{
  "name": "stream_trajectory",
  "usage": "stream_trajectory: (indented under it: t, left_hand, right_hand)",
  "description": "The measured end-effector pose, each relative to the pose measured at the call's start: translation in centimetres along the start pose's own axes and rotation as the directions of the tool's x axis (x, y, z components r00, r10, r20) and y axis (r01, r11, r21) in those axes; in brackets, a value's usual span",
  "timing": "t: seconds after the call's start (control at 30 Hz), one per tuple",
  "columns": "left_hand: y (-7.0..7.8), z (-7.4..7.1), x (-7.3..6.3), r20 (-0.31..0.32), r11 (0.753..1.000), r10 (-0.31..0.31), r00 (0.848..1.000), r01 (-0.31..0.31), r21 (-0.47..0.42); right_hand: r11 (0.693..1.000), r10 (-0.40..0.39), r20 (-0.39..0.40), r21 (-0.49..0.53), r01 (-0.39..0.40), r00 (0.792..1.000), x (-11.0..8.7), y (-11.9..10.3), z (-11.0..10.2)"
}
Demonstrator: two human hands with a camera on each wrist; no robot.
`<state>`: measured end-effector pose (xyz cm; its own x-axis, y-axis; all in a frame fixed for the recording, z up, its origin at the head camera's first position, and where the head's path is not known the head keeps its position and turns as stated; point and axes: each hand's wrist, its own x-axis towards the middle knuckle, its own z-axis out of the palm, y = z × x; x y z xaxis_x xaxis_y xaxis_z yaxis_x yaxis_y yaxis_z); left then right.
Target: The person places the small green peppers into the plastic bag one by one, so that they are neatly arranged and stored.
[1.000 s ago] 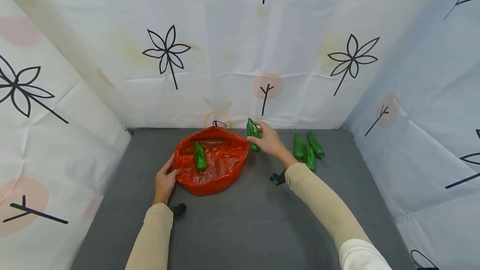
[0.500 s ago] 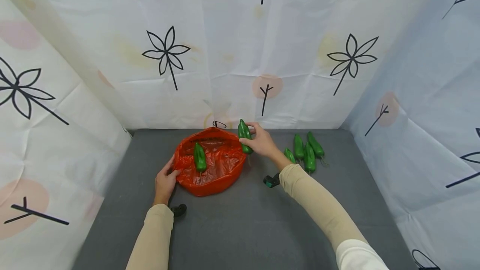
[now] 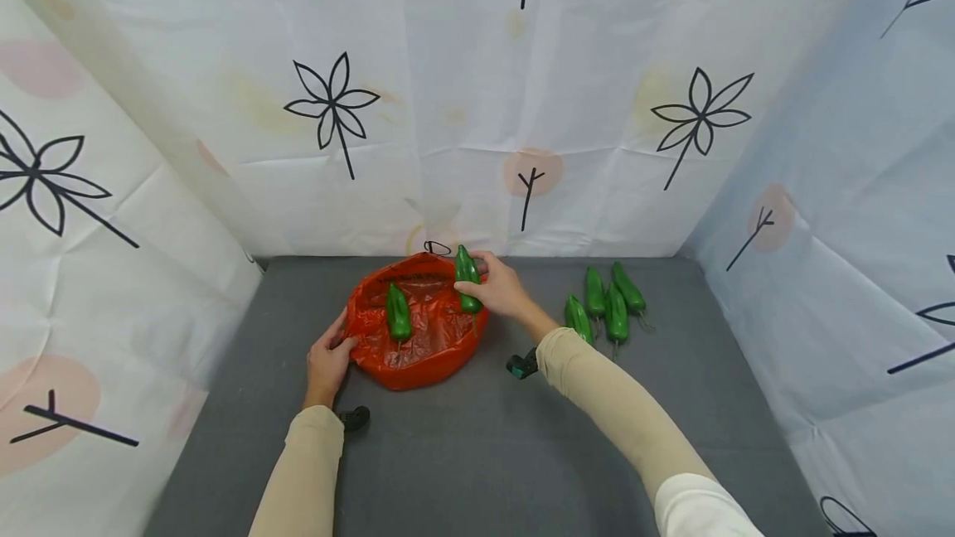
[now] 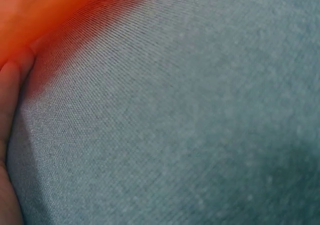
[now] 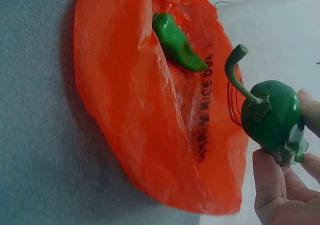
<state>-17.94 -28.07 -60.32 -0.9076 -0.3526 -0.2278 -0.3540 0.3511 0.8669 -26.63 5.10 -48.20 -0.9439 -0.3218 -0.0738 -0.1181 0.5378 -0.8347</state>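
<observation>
A red-orange plastic bag [image 3: 418,373] lies with its mouth spread wide on the grey table. Inside it rests one green pepper [image 3: 399,313], also visible in the right wrist view beside black printed lettering. My left hand [image 3: 327,367] grips the bag's left edge; in the left wrist view only part of that hand shows against the orange plastic [image 4: 40,10]. Between thumb and fingers, my right hand [image 3: 506,287] holds a second green pepper [image 3: 467,276] over the bag's right side. Its curved stem points toward the right wrist camera, where the pepper [image 5: 272,105] appears large.
Several more green peppers [image 3: 616,313] lie grouped on the table [image 3: 462,454] to the right of the right forearm. White patterned cloth [image 3: 448,106] walls the table at the back and both sides.
My right hand has carried its pepper leftward, from beside the bag's right rim to over the bag. Another pepper has come into view from behind the right arm. The left hand stays put.
</observation>
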Motion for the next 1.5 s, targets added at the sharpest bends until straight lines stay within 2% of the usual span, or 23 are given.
stream_trajectory:
  t: [0.33, 0.6, 0.97, 1.3, 1.5]
  left_hand:
    - [0.1, 0.0, -0.1, 0.016, 0.999, -0.023, 1.0, 0.024, -0.027]
    - [-0.3, 0.1, 0.3, 0.01, 1.0, -0.009, 1.0, 0.01, -0.025]
    - [-0.4, 0.1, 0.4, 0.001, 0.999, -0.001, 1.0, 0.001, -0.042]
    - [-0.2, 0.0, 0.1, 0.012, 0.999, -0.016, 1.0, 0.017, -0.043]
    - [0.0, -0.1, 0.1, 0.021, 0.999, -0.024, 1.0, 0.024, -0.028]
  right_hand:
    - [0.999, -0.004, 0.025, -0.034, 0.005, 1.0, 0.8, -0.5, 2.2]
    - [0.999, -0.001, 0.046, -0.034, 0.003, 0.999, 0.8, -1.3, 3.4]
    - [0.999, 0.031, 0.03, -0.022, -0.031, 0.999, 1.9, -2.0, 5.0]
    - [0.999, 0.015, 0.099, -0.034, -0.012, 0.995, 2.8, -1.8, 6.5]
    - [0.999, 0.04, 0.098, -0.015, -0.039, 0.994, 3.2, -1.8, 7.0]
